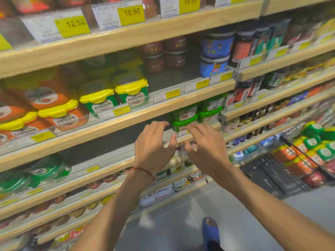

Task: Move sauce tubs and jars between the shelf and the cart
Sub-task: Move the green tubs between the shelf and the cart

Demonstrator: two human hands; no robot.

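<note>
My left hand (154, 144) and my right hand (204, 147) are held side by side in front of a wooden shelf (112, 122), fingers spread, holding nothing. Just beyond the fingertips, stacked green sauce tubs (186, 115) stand on the shelf below that board. To their left that shelf space is dark and bare. Above, green tubs with yellow lids (131, 89) and orange tubs with yellow lids (59, 113) stand in rows. A wire cart (297, 158) at the right holds several orange and green tubs (315, 147).
Dark red jars (164, 55) and blue jars (215, 51) stand further back on the upper shelf. Lower shelves carry packets and small jars. The grey floor lies below, with my blue shoe (210, 230) on it. The picture is blurred by motion.
</note>
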